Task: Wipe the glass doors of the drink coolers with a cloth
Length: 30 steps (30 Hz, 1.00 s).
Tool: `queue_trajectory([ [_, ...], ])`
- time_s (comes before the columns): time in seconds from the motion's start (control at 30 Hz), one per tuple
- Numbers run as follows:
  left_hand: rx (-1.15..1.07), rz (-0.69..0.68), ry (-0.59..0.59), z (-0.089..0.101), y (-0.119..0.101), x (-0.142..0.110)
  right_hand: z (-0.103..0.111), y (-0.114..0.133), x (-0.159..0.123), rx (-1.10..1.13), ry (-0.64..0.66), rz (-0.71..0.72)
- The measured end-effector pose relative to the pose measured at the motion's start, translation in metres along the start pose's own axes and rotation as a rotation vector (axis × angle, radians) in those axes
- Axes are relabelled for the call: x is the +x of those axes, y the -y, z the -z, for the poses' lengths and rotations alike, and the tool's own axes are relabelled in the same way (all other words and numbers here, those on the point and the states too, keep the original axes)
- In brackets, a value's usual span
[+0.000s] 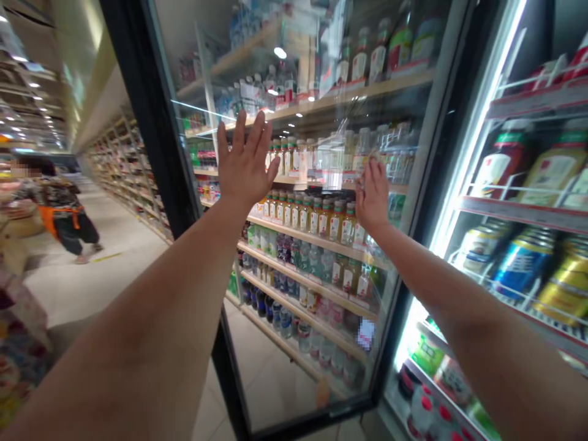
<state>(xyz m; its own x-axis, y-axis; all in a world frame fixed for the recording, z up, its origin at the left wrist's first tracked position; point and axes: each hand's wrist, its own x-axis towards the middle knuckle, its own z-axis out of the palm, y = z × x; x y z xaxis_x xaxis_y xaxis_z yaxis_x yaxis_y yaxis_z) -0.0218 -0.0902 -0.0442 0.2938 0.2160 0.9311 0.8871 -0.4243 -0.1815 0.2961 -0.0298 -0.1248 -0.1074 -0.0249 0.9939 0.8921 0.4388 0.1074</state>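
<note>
A glass cooler door (294, 422) with a black frame stands swung open in front of me. My left hand (245, 162) is raised before the pane, fingers spread and palm toward the glass. Whether its palm touches the pane I cannot tell. Further right, my right hand (374, 199) is at the glass with its fingers pointing up, near the door's hinge side. Its fingertips are slightly blurred and blend with reflections, and I can make out no held object there. Through the pane show shelves of bottled drinks (316, 217).
On the right, the lit cooler holds bottles (498, 159) and cans (523, 260) behind wire rails. A person (64, 208) with an orange cloth at the waist is in the aisle at left, beside long stocked shelves (122, 159).
</note>
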Motion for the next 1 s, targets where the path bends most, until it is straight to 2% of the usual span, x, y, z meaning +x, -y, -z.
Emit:
queue_trajectory([
  [0.1, 0.011, -0.005, -0.001, -0.001, 0.0, 0.0, -0.011, 0.043, 0.017, 0.018, 0.068, 0.088],
  [0.2, 0.029, -0.01, 0.004, -0.002, 0.002, 0.0, -0.021, 0.079, 0.044, 0.003, 0.152, 0.09],
  [0.33, 0.086, -0.017, 0.01, -0.005, 0.007, -0.002, -0.027, 0.125, 0.074, -0.003, 0.229, -0.024],
  [0.43, 0.079, -0.088, -0.002, -0.008, 0.009, -0.006, -0.027, 0.164, 0.086, 0.104, 0.279, -0.13],
  [0.53, 0.077, -0.136, 0.058, -0.01, 0.011, -0.013, -0.024, 0.187, 0.094, 0.261, 0.328, -0.141],
  [0.63, 0.091, -0.121, 0.098, -0.012, 0.012, -0.018, -0.018, 0.174, 0.098, 0.348, 0.291, -0.066],
  [0.7, 0.093, -0.116, 0.101, -0.012, 0.013, -0.021, -0.014, 0.144, 0.095, 0.251, 0.215, -0.019],
  [0.73, 0.088, -0.116, 0.094, -0.012, 0.013, -0.022, -0.013, 0.126, 0.091, 0.162, 0.183, -0.047],
  [0.8, 0.063, -0.111, 0.071, -0.013, 0.014, -0.023, -0.014, 0.094, 0.082, 0.065, 0.202, -0.016],
  [0.87, 0.036, -0.105, 0.047, -0.015, 0.016, -0.023, -0.018, 0.073, 0.071, 0.047, 0.199, 0.045],
  [1.0, 0.012, -0.134, 0.073, -0.021, 0.018, -0.02, -0.023, 0.07, 0.06, 0.023, 0.17, 0.03],
])
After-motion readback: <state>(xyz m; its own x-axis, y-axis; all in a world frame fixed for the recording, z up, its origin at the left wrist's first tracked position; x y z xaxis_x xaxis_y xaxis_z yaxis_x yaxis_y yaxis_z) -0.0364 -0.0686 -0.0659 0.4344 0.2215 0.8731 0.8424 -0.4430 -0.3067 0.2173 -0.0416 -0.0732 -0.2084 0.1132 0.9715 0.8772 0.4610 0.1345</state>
